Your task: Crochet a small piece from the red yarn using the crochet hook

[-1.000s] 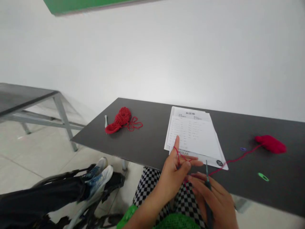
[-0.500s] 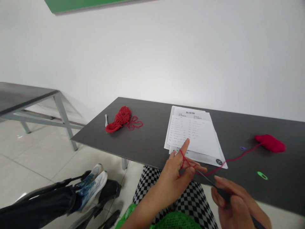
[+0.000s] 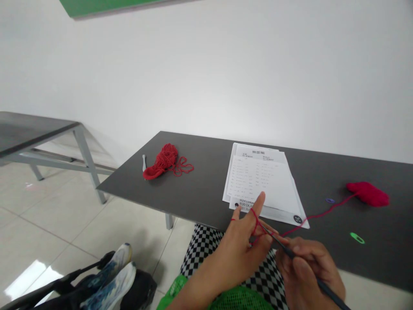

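The yarn is wound around the left hand, looping the raised index finger and crossing beside the thumb above the table's near edge. The left grip has thumb and middle finger drawn together, pinching the yarn. The right hand has its grip closed around the hook, the slim tip among the yarn at the left fingers. From there the strand runs right, over a corner of the papers, to a red bundle. Near it lie a purple clip and a green clip. On the table's left part sits a red skein beside a grey tool.
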The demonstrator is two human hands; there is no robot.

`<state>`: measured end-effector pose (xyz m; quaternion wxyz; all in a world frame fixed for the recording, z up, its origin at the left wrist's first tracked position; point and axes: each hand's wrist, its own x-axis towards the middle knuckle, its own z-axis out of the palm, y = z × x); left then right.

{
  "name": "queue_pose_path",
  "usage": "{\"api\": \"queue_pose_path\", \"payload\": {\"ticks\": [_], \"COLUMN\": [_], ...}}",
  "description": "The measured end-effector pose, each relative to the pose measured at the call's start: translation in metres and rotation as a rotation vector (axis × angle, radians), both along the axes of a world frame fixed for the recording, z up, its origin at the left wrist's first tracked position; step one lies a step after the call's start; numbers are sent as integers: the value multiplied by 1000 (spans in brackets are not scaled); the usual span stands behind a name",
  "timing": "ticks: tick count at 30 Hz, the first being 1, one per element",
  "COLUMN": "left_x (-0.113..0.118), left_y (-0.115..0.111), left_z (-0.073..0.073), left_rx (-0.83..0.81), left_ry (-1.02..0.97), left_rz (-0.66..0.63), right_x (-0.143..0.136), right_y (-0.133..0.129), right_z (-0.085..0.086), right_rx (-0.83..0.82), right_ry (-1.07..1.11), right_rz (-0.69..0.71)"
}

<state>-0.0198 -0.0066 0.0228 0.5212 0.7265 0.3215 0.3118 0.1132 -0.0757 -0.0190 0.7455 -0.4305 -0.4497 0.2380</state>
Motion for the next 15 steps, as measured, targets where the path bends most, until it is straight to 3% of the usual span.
{"api": "queue_pose_path", "payload": {"ticks": [8, 15], "left_x": [-6, -8], "left_y": [8, 7], "left_z": [-2, 4], "left_rx": [-137, -6], "left_ry": [-36, 126], "left_rz": [3, -11], "right_x": [-9, 7], "right_y": [9, 4], "right_z": [-1, 0], "right_rx": [2, -22], "right_ry": [27, -202], "right_rz": [48, -3]}}
